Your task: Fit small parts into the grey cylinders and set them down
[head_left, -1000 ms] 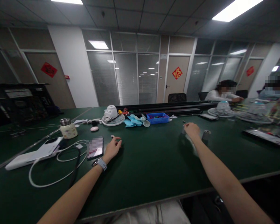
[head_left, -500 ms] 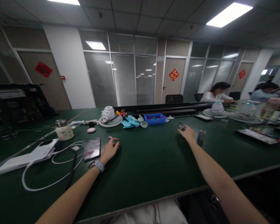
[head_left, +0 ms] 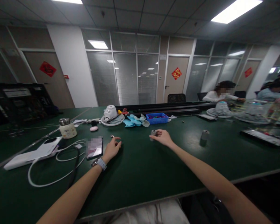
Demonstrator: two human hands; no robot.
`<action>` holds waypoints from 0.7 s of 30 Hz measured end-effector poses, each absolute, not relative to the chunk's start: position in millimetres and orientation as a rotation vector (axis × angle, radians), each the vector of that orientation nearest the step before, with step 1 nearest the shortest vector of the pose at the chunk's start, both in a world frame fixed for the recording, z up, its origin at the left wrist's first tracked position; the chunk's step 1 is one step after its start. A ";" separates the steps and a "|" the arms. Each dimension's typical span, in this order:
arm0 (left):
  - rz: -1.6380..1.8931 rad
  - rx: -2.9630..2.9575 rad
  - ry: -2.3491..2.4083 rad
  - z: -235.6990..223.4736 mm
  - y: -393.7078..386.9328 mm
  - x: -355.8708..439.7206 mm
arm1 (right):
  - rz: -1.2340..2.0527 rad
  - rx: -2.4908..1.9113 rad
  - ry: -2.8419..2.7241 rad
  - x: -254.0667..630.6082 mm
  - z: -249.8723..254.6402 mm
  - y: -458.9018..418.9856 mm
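My right hand (head_left: 162,137) pinches a small grey metal cylinder (head_left: 153,133) just above the green table, to the right of my left hand. A similar grey cylinder (head_left: 204,135) stands upright on the table farther right. My left hand (head_left: 112,149) rests on the tabletop with thumb and index finger apart, a watch on its wrist. At its far side shows a small pale and dark thing (head_left: 112,136), too small to name. Beside that hand lies a phone (head_left: 95,147).
Behind the hands are a white fan part (head_left: 110,112), blue fan blades (head_left: 132,120) and a blue tray (head_left: 157,118) of small parts. At left stand a patterned jar (head_left: 68,130) and a white device (head_left: 37,152) with a cable (head_left: 43,186). People sit at far right.
My right hand has moved left across the table, carrying the grey cylinder towards the middle. My left hand stays in place. The view has shifted slightly.
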State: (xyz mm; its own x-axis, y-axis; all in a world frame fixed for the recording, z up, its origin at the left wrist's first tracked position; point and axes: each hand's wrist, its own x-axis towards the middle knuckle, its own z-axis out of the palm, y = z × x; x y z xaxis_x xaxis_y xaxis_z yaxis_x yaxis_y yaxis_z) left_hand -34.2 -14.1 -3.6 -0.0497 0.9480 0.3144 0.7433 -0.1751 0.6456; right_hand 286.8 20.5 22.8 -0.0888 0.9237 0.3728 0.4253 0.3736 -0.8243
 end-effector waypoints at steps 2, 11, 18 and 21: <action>1.058 1.939 1.803 -3.5 -14.8 -33.9 | 0.860 -1.046 -1.776 247.9 24.0 -1.4; 1.224 1.918 1.671 8.4 -26.5 -21.2 | 0.868 -0.913 -1.934 192.3 13.0 -30.5; 1.262 2.217 1.355 28.9 -46.2 13.7 | 0.832 -0.846 -1.935 192.6 -1.3 -23.8; 1.259 2.264 1.366 29.8 -47.3 19.5 | 0.838 -0.832 -1.941 192.9 -2.2 -22.9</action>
State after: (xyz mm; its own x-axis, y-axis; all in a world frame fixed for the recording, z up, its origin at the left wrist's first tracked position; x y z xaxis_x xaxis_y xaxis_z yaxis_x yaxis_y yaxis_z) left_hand 19.5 -47.3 29.8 0.2047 0.8037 0.5587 0.6220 -0.5475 0.5597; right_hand 192.9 -22.9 -2.2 -0.4248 0.7966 0.4301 0.2330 0.5553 -0.7983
